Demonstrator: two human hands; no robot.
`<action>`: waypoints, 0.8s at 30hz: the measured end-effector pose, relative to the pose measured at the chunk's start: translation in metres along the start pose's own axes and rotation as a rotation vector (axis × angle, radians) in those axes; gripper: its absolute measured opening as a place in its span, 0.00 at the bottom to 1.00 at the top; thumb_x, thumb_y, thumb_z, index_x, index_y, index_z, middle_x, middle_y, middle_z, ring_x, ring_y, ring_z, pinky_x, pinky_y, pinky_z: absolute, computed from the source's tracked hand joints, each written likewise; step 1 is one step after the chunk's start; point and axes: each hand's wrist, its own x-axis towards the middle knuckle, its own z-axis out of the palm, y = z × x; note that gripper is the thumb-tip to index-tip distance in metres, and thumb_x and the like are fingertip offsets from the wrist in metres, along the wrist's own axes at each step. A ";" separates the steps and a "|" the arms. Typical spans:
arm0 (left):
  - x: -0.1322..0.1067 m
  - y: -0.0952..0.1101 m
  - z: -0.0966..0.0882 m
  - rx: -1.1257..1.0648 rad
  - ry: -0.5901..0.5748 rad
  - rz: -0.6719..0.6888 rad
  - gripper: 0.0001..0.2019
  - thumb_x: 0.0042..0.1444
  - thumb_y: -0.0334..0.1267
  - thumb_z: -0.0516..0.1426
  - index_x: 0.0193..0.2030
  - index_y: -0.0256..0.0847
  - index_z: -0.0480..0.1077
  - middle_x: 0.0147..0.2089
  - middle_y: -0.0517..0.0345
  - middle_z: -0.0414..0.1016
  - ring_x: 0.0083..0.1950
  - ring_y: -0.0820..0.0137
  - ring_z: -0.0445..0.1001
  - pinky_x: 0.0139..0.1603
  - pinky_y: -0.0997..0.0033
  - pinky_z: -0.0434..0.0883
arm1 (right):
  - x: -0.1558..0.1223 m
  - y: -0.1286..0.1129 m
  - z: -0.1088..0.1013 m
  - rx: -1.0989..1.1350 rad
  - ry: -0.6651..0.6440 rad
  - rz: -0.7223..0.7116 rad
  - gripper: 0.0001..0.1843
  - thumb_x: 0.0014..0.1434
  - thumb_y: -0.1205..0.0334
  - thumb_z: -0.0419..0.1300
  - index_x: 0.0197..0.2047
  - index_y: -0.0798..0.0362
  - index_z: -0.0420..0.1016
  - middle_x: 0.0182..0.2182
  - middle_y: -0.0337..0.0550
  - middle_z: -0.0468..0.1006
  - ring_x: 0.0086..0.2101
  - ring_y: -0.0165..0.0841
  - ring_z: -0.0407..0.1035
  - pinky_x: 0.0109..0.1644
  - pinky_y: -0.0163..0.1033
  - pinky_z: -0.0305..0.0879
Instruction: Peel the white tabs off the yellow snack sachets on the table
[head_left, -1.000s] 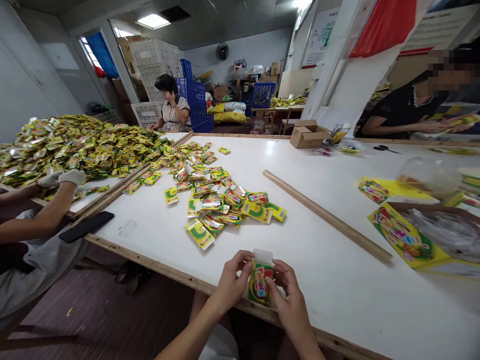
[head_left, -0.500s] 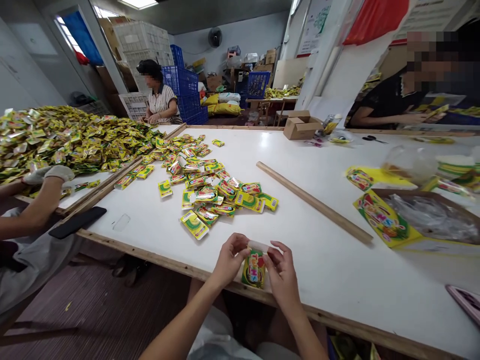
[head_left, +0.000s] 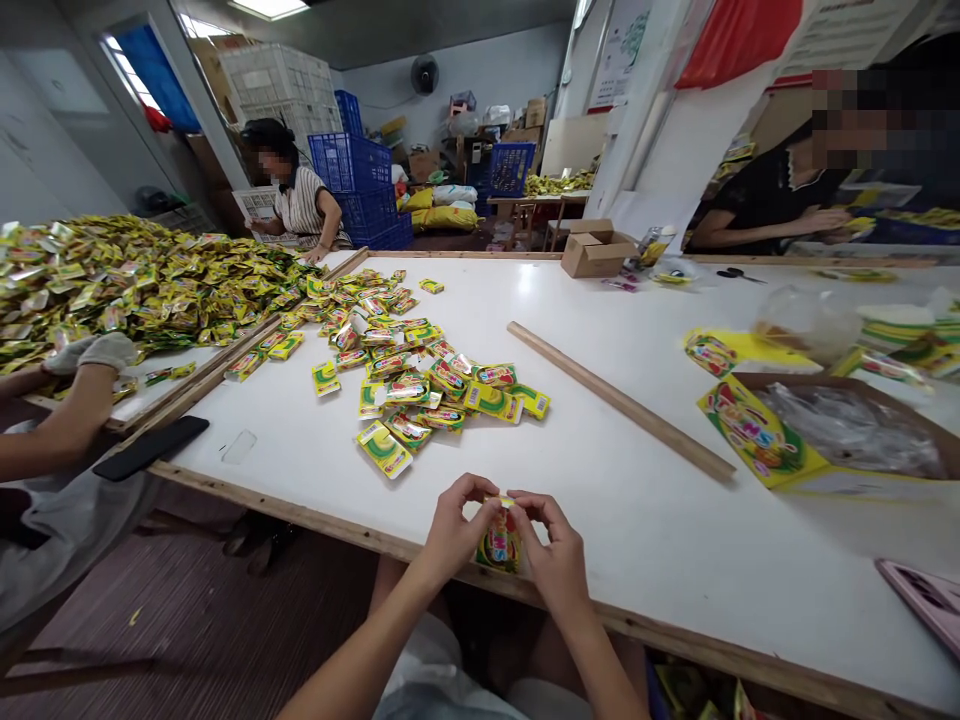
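A small yellow-green printed card box [head_left: 498, 545] stands upright at the table's near edge, its top flap edge showing white. My left hand [head_left: 463, 520] pinches its upper left corner between thumb and fingers. On the other side, my right hand [head_left: 551, 535] grips the upper right corner, the fingertips of both hands almost meeting along the top. The fingers cover much of the flap. Just beyond my hands lies a loose heap of similar small boxes [head_left: 409, 385], the closest being a flat yellow one [head_left: 383, 449].
A wooden stick [head_left: 619, 400] lies across the white table [head_left: 637, 540]. To the right are an opened display carton [head_left: 765, 430] and a pink phone [head_left: 922, 610]. A black phone [head_left: 152, 448] rests at the left edge, near a gloved co-worker's hand [head_left: 97, 352] and a large pile of packs [head_left: 150, 285].
Both hands have drawn closer together over the box's top, and the raised white flap is now folded down under the fingers. The seated co-worker at the back has turned and leaned left.
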 end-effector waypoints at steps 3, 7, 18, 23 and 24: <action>0.001 0.001 0.003 0.015 0.024 -0.004 0.06 0.56 0.37 0.57 0.39 0.38 0.72 0.38 0.54 0.75 0.39 0.68 0.73 0.43 0.69 0.70 | 0.001 -0.001 0.000 -0.036 0.008 0.001 0.13 0.59 0.50 0.59 0.38 0.51 0.74 0.38 0.45 0.79 0.36 0.36 0.73 0.43 0.41 0.69; 0.005 0.003 0.005 0.039 0.058 -0.025 0.05 0.56 0.36 0.57 0.38 0.38 0.72 0.35 0.55 0.75 0.36 0.68 0.72 0.40 0.70 0.68 | 0.007 -0.004 -0.001 -0.054 0.003 0.015 0.13 0.59 0.50 0.58 0.37 0.51 0.74 0.34 0.44 0.79 0.35 0.36 0.72 0.40 0.39 0.68; 0.009 -0.004 0.007 -0.059 0.047 -0.095 0.08 0.57 0.39 0.58 0.36 0.37 0.73 0.33 0.55 0.76 0.35 0.69 0.71 0.38 0.71 0.68 | 0.023 -0.013 -0.008 -0.129 -0.103 0.060 0.18 0.59 0.45 0.56 0.32 0.52 0.74 0.29 0.43 0.78 0.30 0.36 0.70 0.33 0.36 0.65; 0.010 -0.005 0.009 -0.117 0.051 -0.121 0.08 0.56 0.39 0.58 0.35 0.36 0.73 0.32 0.55 0.75 0.33 0.70 0.71 0.36 0.72 0.68 | 0.029 -0.017 -0.011 -0.181 -0.161 0.049 0.17 0.59 0.46 0.56 0.31 0.52 0.73 0.26 0.41 0.76 0.28 0.34 0.68 0.28 0.34 0.62; 0.010 -0.005 0.009 -0.119 0.052 -0.120 0.08 0.56 0.39 0.58 0.35 0.36 0.73 0.31 0.56 0.74 0.33 0.70 0.70 0.36 0.72 0.68 | 0.028 -0.018 -0.012 -0.187 -0.166 0.044 0.17 0.59 0.47 0.56 0.31 0.51 0.73 0.26 0.40 0.76 0.28 0.34 0.68 0.27 0.34 0.62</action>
